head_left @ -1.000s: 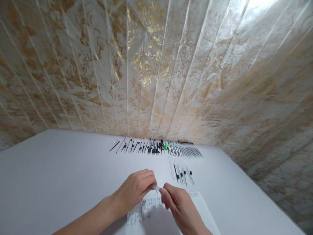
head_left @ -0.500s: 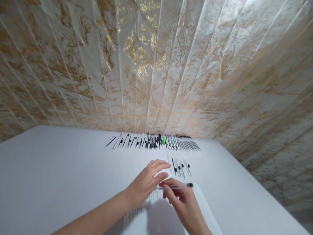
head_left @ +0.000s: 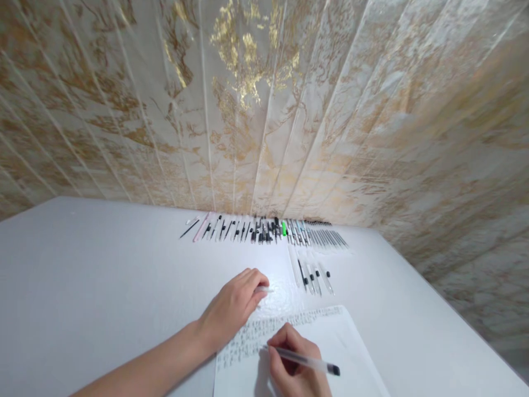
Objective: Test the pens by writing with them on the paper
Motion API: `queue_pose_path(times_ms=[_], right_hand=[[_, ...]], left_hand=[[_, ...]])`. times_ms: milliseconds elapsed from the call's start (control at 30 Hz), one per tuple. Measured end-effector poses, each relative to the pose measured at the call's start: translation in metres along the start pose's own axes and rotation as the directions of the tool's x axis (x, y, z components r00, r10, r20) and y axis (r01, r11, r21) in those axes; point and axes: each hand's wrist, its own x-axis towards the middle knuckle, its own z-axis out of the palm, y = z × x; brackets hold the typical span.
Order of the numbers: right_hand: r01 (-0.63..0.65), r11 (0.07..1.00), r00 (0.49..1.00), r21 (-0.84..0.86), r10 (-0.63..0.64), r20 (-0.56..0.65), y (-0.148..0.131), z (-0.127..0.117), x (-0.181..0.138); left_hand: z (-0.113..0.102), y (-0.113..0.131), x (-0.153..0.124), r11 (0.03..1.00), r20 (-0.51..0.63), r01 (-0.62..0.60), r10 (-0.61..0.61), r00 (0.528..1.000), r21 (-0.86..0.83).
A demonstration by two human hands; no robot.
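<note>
My right hand (head_left: 295,366) grips a clear pen with a black end (head_left: 308,362), its tip down on a white sheet of paper (head_left: 351,353) that carries lines of handwriting along its top and left. My left hand (head_left: 233,306) rests on the white table (head_left: 91,275) just beyond the sheet's upper left corner, its fingers curled and pinching a small clear pen cap (head_left: 263,289).
A long row of pens (head_left: 264,230) lies along the table's far edge against the gold-patterned wall (head_left: 264,110). A short row of several clear pens (head_left: 312,273) lies nearer, right of my left hand. The table's right edge runs diagonally.
The two hands pulled apart. My right hand turned the pen and brought its tip down on the paper. My left hand moved the cap away to the table.
</note>
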Motion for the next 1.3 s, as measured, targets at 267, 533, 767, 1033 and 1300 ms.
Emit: queue_pose_path(times_ms=[267,533,767,1033,1300], right_hand=[[0.011,1.0,1.0,-0.01,-0.011,0.008,-0.001,0.002,-0.003],[0.014,0.999,1.0,-0.04,-0.013,0.025,0.0,0.003,-0.004],[0.008,0.999,1.0,-0.033,-0.007,0.02,-0.002,0.003,-0.004],[0.027,0.998,0.999,-0.048,-0.026,0.025,0.003,0.005,-0.004],[0.036,0.999,0.999,-0.04,-0.037,-0.015,0.002,0.001,-0.005]], left_hand=[[-0.004,0.018,-0.007,0.992,-0.053,-0.041,0.035,0.998,-0.12],[0.009,0.036,-0.02,0.73,0.066,0.295,-0.325,0.943,-0.616],[0.012,0.03,-0.02,0.754,0.05,0.272,-0.303,0.952,-0.598],[0.014,0.037,-0.026,0.815,-0.002,0.187,-0.225,0.974,-0.548],[0.023,0.036,-0.029,0.704,0.086,0.316,-0.343,0.935,-0.636]])
